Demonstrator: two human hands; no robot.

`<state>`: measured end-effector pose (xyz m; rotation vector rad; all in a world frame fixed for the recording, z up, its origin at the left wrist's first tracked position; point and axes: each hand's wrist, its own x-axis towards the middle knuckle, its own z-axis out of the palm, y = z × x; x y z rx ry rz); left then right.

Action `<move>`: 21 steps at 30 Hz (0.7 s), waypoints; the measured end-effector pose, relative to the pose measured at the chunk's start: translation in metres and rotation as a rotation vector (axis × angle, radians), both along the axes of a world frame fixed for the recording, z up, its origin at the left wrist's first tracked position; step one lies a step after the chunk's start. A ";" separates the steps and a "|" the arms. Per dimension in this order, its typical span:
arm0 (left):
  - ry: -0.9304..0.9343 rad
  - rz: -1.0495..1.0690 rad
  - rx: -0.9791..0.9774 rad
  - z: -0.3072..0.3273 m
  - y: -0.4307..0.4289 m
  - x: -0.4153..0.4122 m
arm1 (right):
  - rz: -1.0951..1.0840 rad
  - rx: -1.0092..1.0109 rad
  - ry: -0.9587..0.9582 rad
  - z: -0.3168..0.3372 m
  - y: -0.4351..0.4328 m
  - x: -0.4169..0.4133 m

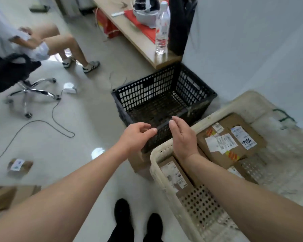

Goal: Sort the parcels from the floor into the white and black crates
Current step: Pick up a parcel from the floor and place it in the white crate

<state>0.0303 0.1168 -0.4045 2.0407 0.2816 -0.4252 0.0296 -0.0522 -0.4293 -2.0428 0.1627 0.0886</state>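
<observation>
With left hand [138, 135] loosely curled and right hand [182, 137] flat, both empty, above the empty-looking black crate [142, 88], and parcels [231, 138] in the white crate [156, 165], fetching the floor parcel [19, 165] risks a trip on that cable [59, 123].

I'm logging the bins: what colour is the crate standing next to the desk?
The crate is black, with slotted walls; the head view shows it.

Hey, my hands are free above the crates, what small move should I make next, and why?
Likely lower the left hand to the brown cardboard parcel on the floor just below it, beside the white perforated plastic crate. Both hands hold nothing, the right hand included; the black slatted plastic crate looks empty, and that parcel lies nearest.
</observation>
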 end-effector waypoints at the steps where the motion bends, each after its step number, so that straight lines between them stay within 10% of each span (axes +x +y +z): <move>1: -0.012 0.048 -0.004 0.002 0.014 -0.008 | 0.039 -0.004 -0.007 0.001 0.012 0.000; 21: -0.072 1.016 0.007 -0.012 0.317 -0.352 | 0.772 -0.031 0.043 0.000 0.319 -0.172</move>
